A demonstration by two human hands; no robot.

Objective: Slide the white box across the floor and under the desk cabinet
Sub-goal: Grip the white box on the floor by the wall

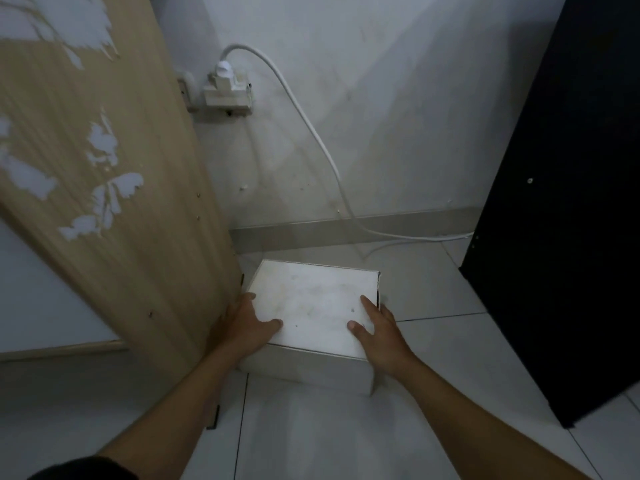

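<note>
The white box [313, 306] rests flat on the tiled floor, close to the back wall and tight against the wooden cabinet side panel [114, 188] on its left. My left hand [247, 323] clasps the box's near-left corner, thumb on the lid and fingers down the left side by the panel. On the opposite side, my right hand [377, 329] holds the near-right corner, with its thumb lying on the lid and the fingers wrapped over the right edge.
A black cabinet panel [561, 209] stands to the right. A white cable [311, 133] runs from a wall socket adapter [227, 90] down to the floor behind the box and off to the right. A grey skirting board [398, 225] lines the wall.
</note>
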